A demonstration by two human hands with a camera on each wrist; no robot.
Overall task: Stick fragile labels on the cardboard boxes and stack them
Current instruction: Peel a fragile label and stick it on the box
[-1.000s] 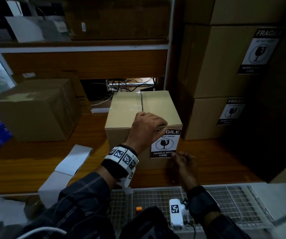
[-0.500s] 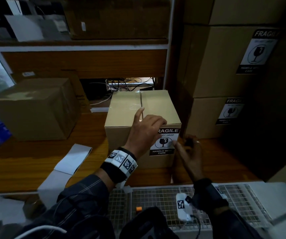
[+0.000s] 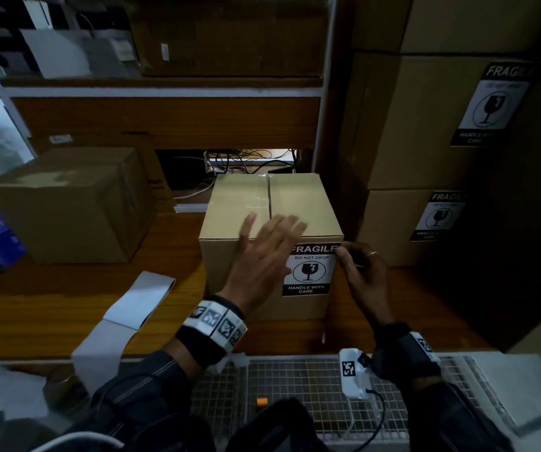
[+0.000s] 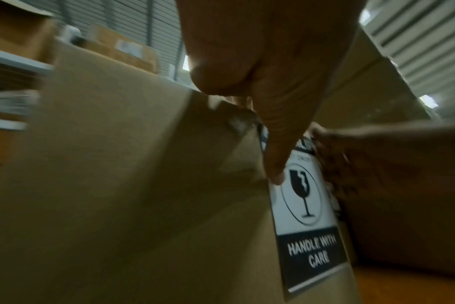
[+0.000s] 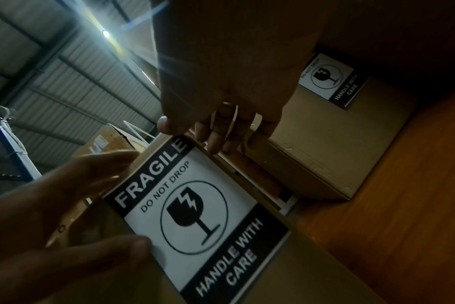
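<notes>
A taped cardboard box (image 3: 239, 203) stands on the wooden table (image 3: 50, 301). A black and white fragile label (image 3: 310, 272) (image 4: 307, 205) (image 5: 192, 216) lies flat on the right half of its front face. My left hand (image 3: 269, 246) (image 4: 260, 61) (image 5: 65, 205) hovers at the box's front top edge with fingers spread and straight, its thumb tip at the label's left edge. My right hand (image 3: 360, 272) (image 5: 221, 72) (image 4: 377, 164) is at the box's front right corner. Its thumb touches the label's top right corner and its fingers reach along the box's right side.
Stacked boxes on the right carry fragile labels (image 3: 488, 106) (image 3: 439, 216). A plain cardboard box (image 3: 66, 203) sits at the left. A white strip of label backing (image 3: 125, 314) hangs over the table's front edge. A wire mesh tray (image 3: 295, 386) lies just below my wrists.
My left hand uncurled from the label's top edge and now has its fingers spread. My right hand rose from the label's lower right corner to its upper right corner.
</notes>
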